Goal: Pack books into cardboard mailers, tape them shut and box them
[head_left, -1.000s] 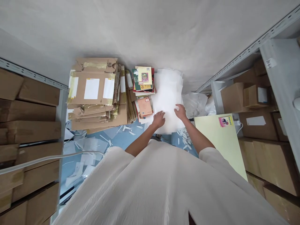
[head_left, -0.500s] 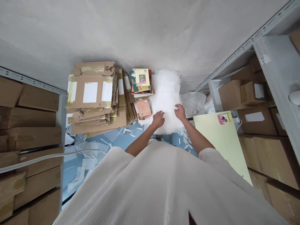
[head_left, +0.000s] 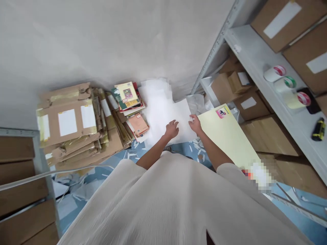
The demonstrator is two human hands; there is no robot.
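A white sheet of paper (head_left: 182,112) lies at a slant, partly over a larger stack of white sheets (head_left: 157,95). My right hand (head_left: 195,124) pinches its right edge between thumb and fingers. Over the sheet's lower left part is my left hand (head_left: 172,129), open, fingers spread and bent a little; whether it presses on the paper I cannot tell. Left of the stack, a pile of books (head_left: 127,92) has a cream cover on top, with an orange-pink book (head_left: 138,124) just in front of it.
Flattened cardboard boxes (head_left: 67,119) are piled at the left. On the right stands a pale yellow board (head_left: 224,132). Shelves with cartons (head_left: 270,136) flank both sides; tape rolls (head_left: 285,83) sit on the right shelf. Paper scraps (head_left: 66,204) litter the blue floor.
The view has turned to the right, bringing tape rolls into sight. The sheet in my right hand has shifted right, out from the stack, and now lies at a slant.
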